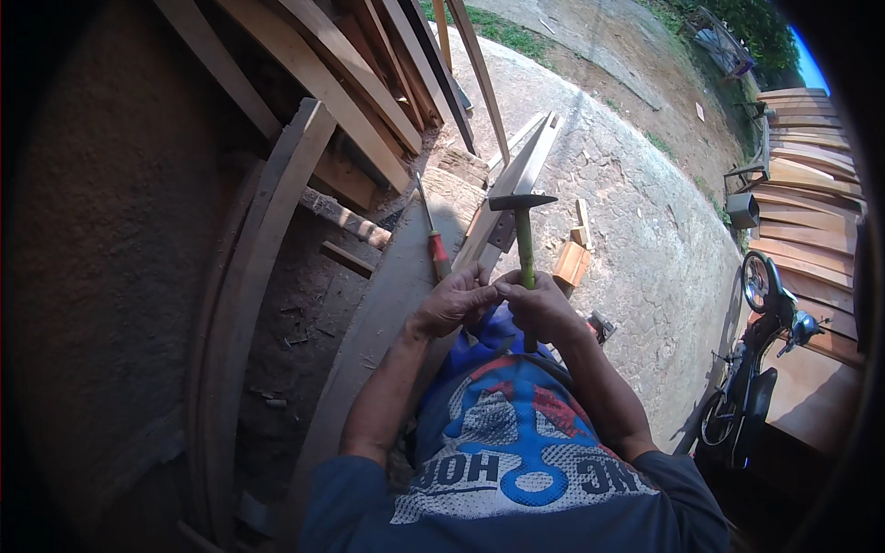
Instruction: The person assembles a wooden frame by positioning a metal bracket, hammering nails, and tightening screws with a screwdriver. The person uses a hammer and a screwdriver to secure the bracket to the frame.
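firmly, right hand (546, 306) clasps hammer (525, 241) mid-handle, its head (523, 201) beyond the fist; left hand's (452, 302) grip unclear.

This is an open-air woodworking place, a simple carpentry workshop beside a yard. Long boards (355, 72) lean together at the upper left, more planks (807, 198) are lined up at the far right, and a cut wooden block (572, 264) sits nearby. A hammer (525, 235) and a red-handled tool (437, 247) fit the trade. Sunlit rough pavement (645, 203), grass (507, 35), trees (765, 37) and a motorcycle (754, 396) show the outdoor setting.
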Motion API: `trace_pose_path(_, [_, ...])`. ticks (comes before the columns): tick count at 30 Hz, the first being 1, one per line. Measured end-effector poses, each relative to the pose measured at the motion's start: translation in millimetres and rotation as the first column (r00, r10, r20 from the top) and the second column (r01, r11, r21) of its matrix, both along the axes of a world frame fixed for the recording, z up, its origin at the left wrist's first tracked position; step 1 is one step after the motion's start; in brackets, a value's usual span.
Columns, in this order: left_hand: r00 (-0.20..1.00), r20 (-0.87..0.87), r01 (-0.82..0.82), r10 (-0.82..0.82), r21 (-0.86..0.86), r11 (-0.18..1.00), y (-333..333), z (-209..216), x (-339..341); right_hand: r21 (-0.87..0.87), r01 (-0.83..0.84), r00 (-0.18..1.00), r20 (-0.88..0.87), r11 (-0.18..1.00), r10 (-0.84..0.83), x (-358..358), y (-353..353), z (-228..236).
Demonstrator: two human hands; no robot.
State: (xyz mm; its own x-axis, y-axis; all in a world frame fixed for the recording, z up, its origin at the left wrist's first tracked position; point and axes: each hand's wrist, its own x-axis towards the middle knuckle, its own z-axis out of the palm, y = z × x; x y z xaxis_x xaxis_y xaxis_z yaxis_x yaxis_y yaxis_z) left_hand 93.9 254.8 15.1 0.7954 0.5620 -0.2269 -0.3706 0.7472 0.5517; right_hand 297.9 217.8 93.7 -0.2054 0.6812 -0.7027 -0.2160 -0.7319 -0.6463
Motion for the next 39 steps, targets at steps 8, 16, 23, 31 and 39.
trace_pose_path(8, [0.923, -0.245, -0.264, 0.297, 0.159, 0.951, -2, -36, 26, 0.076, 0.063, 0.998, 0.001, 0.995, -0.063, 13, 4, -28])
trace_pose_path(16, [0.320, -0.555, -0.018, 0.768, 0.807, 0.590, 16, -28, 63, 0.286, 0.125, 0.908, 0.353, 0.950, -0.226, 14, 43, -76])
trace_pose_path(23, [0.342, -0.556, -0.136, 0.758, 0.768, 0.625, 20, -58, 73, 0.298, 0.078, 0.912, 0.363, 0.951, -0.189, 16, 45, -86])
trace_pose_path(31, [0.368, -0.550, -0.142, 0.750, 0.764, 0.630, 20, -57, 73, 0.300, 0.067, 0.912, 0.368, 0.951, -0.180, 18, 45, -89])
trace_pose_path(39, [0.387, -0.553, -0.148, 0.738, 0.752, 0.642, 20, -53, 72, 0.288, 0.071, 0.911, 0.371, 0.955, -0.180, 18, 46, -87])
